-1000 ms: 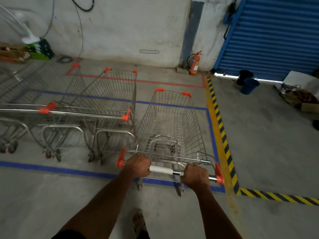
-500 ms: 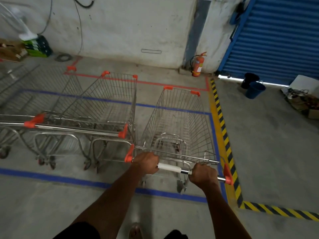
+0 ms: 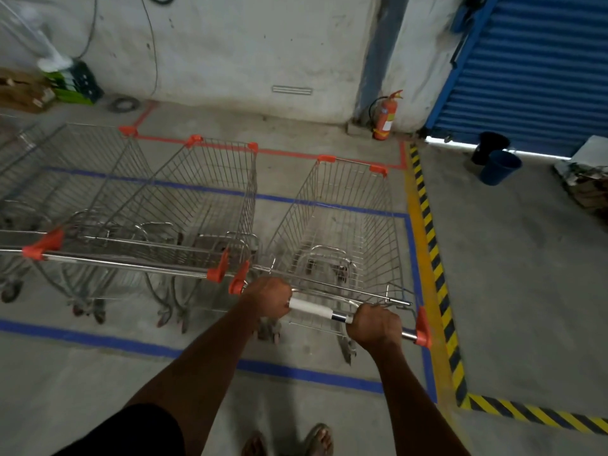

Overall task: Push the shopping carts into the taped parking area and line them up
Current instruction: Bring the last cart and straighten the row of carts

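A wire shopping cart [image 3: 342, 225] with orange corner caps stands in front of me, inside the blue-taped parking area [image 3: 329, 378], at its right end. My left hand [image 3: 267, 299] and my right hand [image 3: 375, 325] both grip its handle bar [image 3: 316, 309]. Its left handle end almost touches the handle of the neighbouring cart [image 3: 204, 199]. Another cart [image 3: 65, 179] stands further left, partly cut off by the frame edge. The rear wheels of my cart sit just past the near blue line.
Yellow-and-black hazard tape [image 3: 434, 258] runs along the right of the bay. Red tape [image 3: 296, 154] marks the floor near the wall. A fire extinguisher [image 3: 385, 116], two dark buckets [image 3: 498, 164], a blue roller door [image 3: 533, 67] and boxes [image 3: 589, 182] lie beyond.
The cart has rolled forward, deeper into the blue-taped area, until its handle came level with the neighbouring carts' handles. Both hands stayed on the bar and I stepped forward behind it.
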`<state>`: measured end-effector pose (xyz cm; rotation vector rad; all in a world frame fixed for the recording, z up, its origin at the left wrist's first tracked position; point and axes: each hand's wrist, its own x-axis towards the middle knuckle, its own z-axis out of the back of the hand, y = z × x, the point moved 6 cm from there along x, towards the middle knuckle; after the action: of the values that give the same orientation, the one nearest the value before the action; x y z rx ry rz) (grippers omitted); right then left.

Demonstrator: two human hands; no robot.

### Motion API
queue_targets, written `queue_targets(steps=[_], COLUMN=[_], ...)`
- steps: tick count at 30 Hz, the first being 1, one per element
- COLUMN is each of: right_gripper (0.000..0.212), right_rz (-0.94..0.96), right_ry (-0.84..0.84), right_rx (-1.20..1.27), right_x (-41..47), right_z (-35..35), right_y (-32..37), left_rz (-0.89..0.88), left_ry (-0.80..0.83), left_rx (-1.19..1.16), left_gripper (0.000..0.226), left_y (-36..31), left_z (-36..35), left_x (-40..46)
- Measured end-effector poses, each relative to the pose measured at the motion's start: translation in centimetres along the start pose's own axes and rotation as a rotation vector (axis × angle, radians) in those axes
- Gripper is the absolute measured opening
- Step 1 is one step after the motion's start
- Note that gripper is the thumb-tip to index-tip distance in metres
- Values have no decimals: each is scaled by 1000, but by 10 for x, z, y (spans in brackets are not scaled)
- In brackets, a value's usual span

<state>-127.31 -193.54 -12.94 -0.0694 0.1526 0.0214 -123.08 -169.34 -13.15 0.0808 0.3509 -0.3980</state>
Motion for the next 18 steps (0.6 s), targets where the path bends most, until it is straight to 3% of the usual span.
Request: queue_targets(steps=[10, 18], right_gripper=[26, 36], right_rz=[33, 71], right_ry=[-1, -41], right_rx=[22, -26], right_x=[23, 25], right_z=[-2, 2], right_y=[2, 3], left_rz=[15, 4], left_ry=[-48, -79], left_rx=[-36, -27], left_gripper=[30, 29], left_y=[11, 14], left_z=[-7, -7], left_x=[15, 15])
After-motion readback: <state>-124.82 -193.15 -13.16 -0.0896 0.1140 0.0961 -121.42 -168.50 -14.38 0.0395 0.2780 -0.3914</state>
